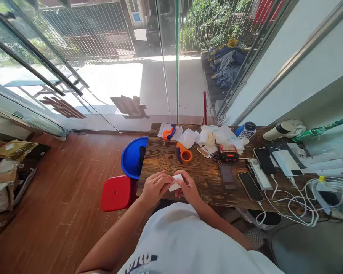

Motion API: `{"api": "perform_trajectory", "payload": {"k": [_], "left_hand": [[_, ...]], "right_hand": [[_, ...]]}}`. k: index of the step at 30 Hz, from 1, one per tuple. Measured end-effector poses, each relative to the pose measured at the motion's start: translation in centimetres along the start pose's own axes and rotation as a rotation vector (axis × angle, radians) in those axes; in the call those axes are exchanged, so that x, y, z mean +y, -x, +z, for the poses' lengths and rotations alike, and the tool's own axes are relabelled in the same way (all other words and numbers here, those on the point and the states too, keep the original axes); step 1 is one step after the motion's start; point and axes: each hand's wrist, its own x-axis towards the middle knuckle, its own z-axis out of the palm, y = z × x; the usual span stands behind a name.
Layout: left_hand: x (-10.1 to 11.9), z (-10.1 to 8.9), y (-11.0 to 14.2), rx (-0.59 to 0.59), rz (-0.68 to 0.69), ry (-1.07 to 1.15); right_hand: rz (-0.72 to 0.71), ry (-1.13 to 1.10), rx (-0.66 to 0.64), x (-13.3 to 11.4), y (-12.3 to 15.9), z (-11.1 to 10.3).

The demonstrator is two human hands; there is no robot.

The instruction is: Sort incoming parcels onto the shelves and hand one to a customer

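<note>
A small white flat piece (175, 182), perhaps a little box or folded card, is held between my two hands near the table's front edge. My right hand (188, 188) grips its right side with thumb and fingers. My left hand (157, 185) pinches at its left end with fingers bent together. Just beyond them on the wooden table (160, 163) lies an orange and blue ring-shaped thing (185, 153). Another orange and blue thing (169, 132) rests on white paper farther back. Crumpled white wrapping (188, 137) sits between these two.
White papers (224, 134), a red and black box-like device (228, 152) and a blue container (246, 130) stand at the back. Phones (250, 186) and white cables (298, 207) spread over the right side. A blue bin (130, 158) and red stool (116, 193) stand left.
</note>
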Motion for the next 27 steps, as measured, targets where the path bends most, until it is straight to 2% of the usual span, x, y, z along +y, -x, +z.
{"api": "perform_trajectory", "payload": {"k": [2, 5, 9, 12, 15, 18, 23, 27], "left_hand": [[-2.0, -3.3, 1.8, 0.079, -0.07, 0.158], [-4.6, -7.7, 3.6, 0.267, -0.338, 0.494], [-9.8, -12.2, 5.2, 0.586, -0.673, 0.799], [-14.8, -14.4, 7.0, 0.777, -0.866, 1.026], [-19.2, -15.5, 9.2, 0.892, -0.962, 1.148], [-22.6, -15.9, 10.8, 0.961, -1.053, 1.194], [-27.5, -15.7, 11.6, 0.995, -1.17, 1.25], [-31.0, -14.7, 11.7, 0.943, -1.286, 1.302]], "right_hand": [[0.021, -0.035, 0.052, 1.2, -1.2, 3.7], [0.041, -0.084, 0.122, 2.5, -2.6, 7.5], [0.036, -0.149, 0.197, 3.0, -3.4, 10.2], [0.027, -0.201, 0.265, 3.2, -3.6, 11.3], [0.031, -0.206, 0.315, 3.6, -3.5, 11.8], [0.022, -0.208, 0.371, 4.0, -3.5, 11.9], [0.011, -0.21, 0.428, 4.7, -3.6, 11.5], [-0.013, -0.209, 0.469, 5.0, -3.8, 11.4]]}}
